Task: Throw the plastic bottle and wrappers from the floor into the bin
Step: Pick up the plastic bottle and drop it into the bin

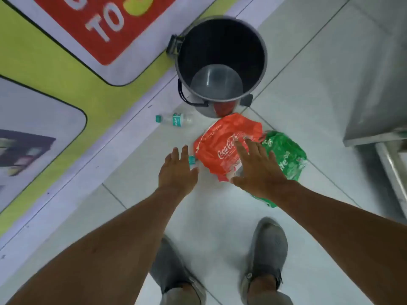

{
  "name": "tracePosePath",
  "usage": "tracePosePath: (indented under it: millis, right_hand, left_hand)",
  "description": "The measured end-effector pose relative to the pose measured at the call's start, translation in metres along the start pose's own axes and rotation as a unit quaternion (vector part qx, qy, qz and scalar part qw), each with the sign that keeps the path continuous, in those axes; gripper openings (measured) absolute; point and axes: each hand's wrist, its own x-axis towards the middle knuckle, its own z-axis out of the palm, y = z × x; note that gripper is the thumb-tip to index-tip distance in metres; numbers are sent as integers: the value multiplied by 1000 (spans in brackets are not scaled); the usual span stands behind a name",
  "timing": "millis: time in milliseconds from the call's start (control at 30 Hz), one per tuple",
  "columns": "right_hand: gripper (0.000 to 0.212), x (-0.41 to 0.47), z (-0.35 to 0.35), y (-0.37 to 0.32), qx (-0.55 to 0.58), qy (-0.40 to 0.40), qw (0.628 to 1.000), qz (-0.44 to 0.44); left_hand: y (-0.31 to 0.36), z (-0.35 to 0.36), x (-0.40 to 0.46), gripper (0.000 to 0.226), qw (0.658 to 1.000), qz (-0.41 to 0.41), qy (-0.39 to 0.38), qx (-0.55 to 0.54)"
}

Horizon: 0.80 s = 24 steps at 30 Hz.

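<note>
A red Coca-Cola wrapper (222, 142) lies on the white tiled floor just in front of a dark round bin (259, 69) that stands open. A green wrapper (288, 155) lies to its right, partly under my right forearm. A clear plastic bottle (176, 119) with a teal cap and label lies on its side left of the bin. A second teal cap (192, 160) peeks out between my left hand and the red wrapper. My left hand (176, 172) hovers open left of the red wrapper. My right hand (256, 166) is spread open over the wrappers, holding nothing.
A yellow, red and white printed panel (66, 69) runs along the left. A steel cabinet (378, 84) stands at the right. My grey shoes (269, 245) are on the floor below the wrappers.
</note>
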Motion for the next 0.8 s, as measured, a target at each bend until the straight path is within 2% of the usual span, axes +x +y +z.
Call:
tracePosePath:
  millis: [200,300,433,667,800]
  right_hand:
    - [108,28,58,2,-23,-19,999,-13]
    - [101,38,68,-4,-40,-7,999,-32]
    - [98,52,60,-22,-30,-15,999,-29]
    - [87,104,26,-87,-5,12,996,-86]
    - [88,162,29,-128,-59,27,991,-116]
  left_hand:
    - [-15,50,26,83,989,-71,49,-120]
    - [-16,58,42,86,980,-98,29,-172]
    - [-19,47,43,73,964,-113,25,-240]
    - [-88,-14,24,72,973,-96,70,-200]
    - [-133,-30,36,70,976,-94,98,-173]
